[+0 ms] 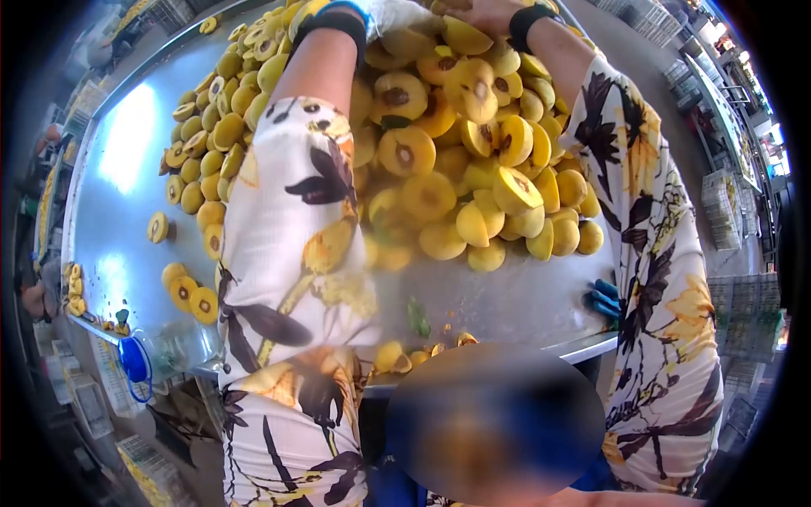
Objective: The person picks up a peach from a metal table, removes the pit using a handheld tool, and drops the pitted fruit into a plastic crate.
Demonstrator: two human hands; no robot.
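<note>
A big heap of halved yellow peaches (405, 152), many with a brown pit or pit hollow showing, covers the far and middle part of a metal table (127, 228). At the top edge of the view, my left hand (401, 13) in a white glove with a blue cuff reaches over the heap. Beside it on the right, my bare right hand (486, 15) is at the fruit. Both hands are partly cut off by the frame, so their fingers and anything in them cannot be made out. Dark bands circle both wrists.
A clear plastic jug with a blue cap (133, 359) is at the table's near left corner. Several loose peach halves (190, 291) lie left of my arm. A blue object (604, 297) sits by the right edge. Crates (722, 207) stand beyond the table.
</note>
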